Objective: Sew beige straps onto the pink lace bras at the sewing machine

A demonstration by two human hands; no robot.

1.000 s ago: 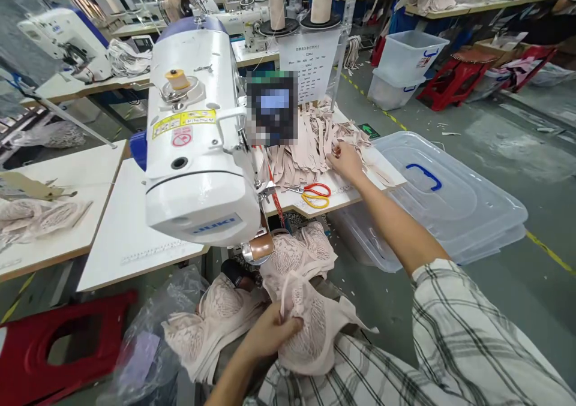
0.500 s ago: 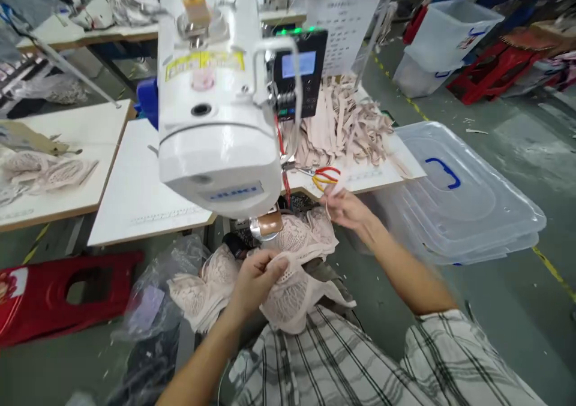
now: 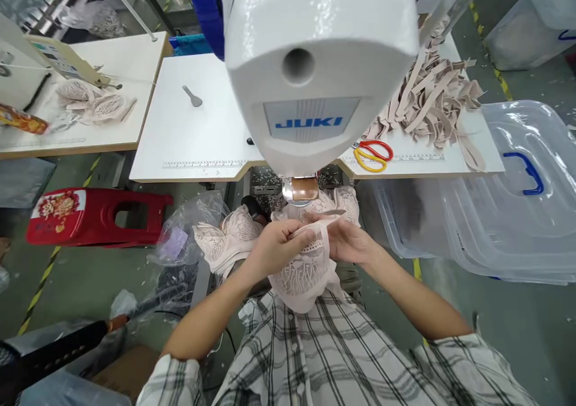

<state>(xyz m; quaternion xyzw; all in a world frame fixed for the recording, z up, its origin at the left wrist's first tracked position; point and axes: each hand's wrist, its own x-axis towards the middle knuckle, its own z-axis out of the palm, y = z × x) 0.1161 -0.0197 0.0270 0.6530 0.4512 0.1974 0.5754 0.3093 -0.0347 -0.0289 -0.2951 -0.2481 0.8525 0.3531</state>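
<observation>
My left hand (image 3: 278, 249) pinches the top edge of a pale pink lace bra (image 3: 300, 277) between thumb and fingers, and the cup hangs down in front of my shirt. Close beside it, my right hand (image 3: 348, 239) is closed on a pale fabric strip (image 3: 333, 213), its fingers partly behind the bra. The two hands meet at the bra's edge. Just above them is the presser end (image 3: 300, 189) of a white JUKI sewing machine (image 3: 324, 70). Another lace bra (image 3: 230, 241) lies to the left, and more lace (image 3: 347, 202) lies behind my right hand.
Scissors-like snips with red and yellow handles (image 3: 372, 155) lie on the white table (image 3: 193, 136). A heap of fabric strips (image 3: 432, 97) covers its right side. Clear plastic boxes (image 3: 490, 214) stand at right, a red stool (image 3: 96, 217) at left.
My right hand has come from the table edge, bringing the strip to the bra in my left hand. The view has shifted, so the machine head looks larger and nearer.
</observation>
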